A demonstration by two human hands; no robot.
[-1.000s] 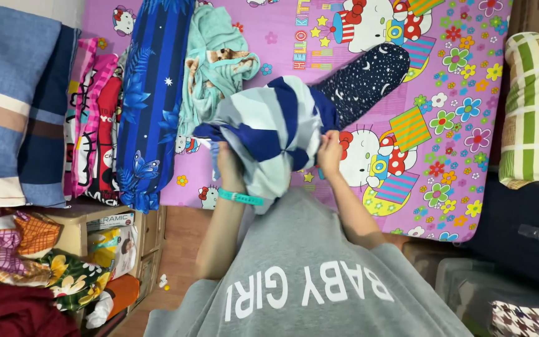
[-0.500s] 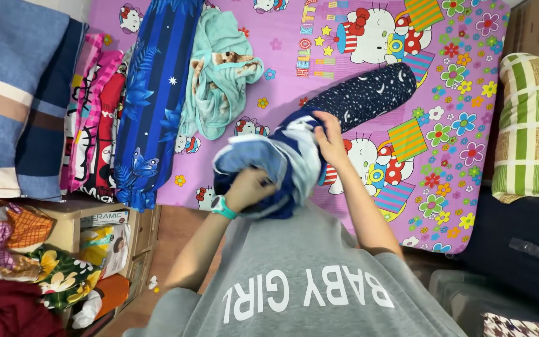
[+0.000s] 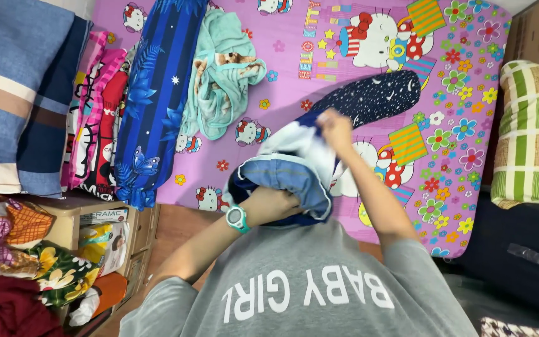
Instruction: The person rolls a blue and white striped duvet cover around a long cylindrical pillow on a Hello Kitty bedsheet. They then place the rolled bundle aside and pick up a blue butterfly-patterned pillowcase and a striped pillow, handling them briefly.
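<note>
I hold a blue and white striped garment point(image 3: 288, 171) in front of my chest, over the near edge of a bed with a purple cartoon-print sheet point(image 3: 294, 62). My left hand point(image 3: 276, 203), with a teal watch on the wrist, is pushed up inside the garment's lower opening. My right hand point(image 3: 337, 128) pinches the garment's upper edge. A dark navy speckled cloth point(image 3: 375, 97) lies on the sheet just beyond my right hand.
A long blue bolster point(image 3: 157, 100), a teal garment point(image 3: 223, 72) and pink patterned cloths point(image 3: 98, 106) lie on the bed's left. Folded blue blanket point(image 3: 14, 93) at far left. A green checked cushion point(image 3: 531, 131) sits right. Boxes and clothes pile point(image 3: 45, 262) stand lower left.
The garment has been drawn down and closer to my chest. My left hand has gone deeper inside it. My right hand has risen to its top edge.
</note>
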